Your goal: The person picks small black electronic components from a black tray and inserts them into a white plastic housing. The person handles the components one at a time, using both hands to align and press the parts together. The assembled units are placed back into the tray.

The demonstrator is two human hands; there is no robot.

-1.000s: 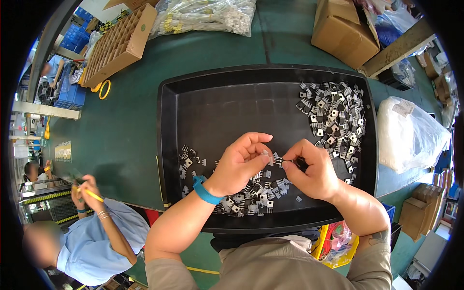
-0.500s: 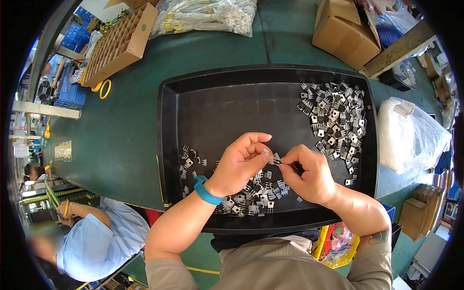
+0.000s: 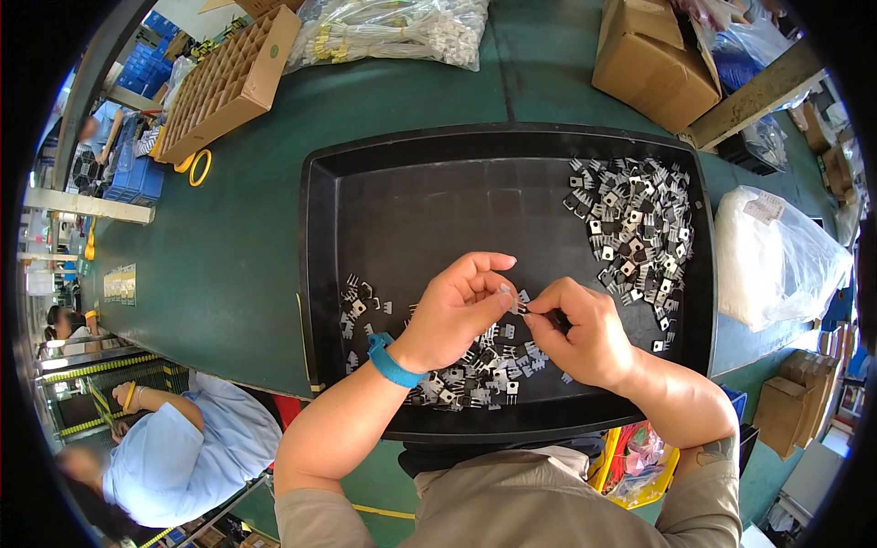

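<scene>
Over the middle of a black tray (image 3: 457, 201), both hands meet fingertip to fingertip. My left hand (image 3: 448, 315), with a blue band at the wrist, pinches a small pale grey comb-like piece (image 3: 505, 290). My right hand (image 3: 585, 333) grips a three-legged transistor (image 3: 522, 309) between thumb and forefinger, its legs toward the grey piece. Whether the two parts touch is too small to tell. Beneath the hands lies a heap of loose transistors (image 3: 449, 395) mixed with grey pieces (image 3: 528, 363). At the tray's right side is a larger pile of transistors fitted with grey pieces (image 3: 639, 242).
A bag of cables (image 3: 388, 36), a divided carton (image 3: 228, 87) and a cardboard box (image 3: 653, 68) stand beyond the tray. Yellow tape rolls (image 3: 200, 168) lie left, a white plastic bag (image 3: 776, 256) right. A yellow bin (image 3: 635, 466) is below the near edge. Another person in blue (image 3: 192, 447) works at left.
My right fingers have shifted slightly, and the transistor shows a little more between the fingertips. My left hand has hardly moved. At left, the other person has leaned and moved their hands.
</scene>
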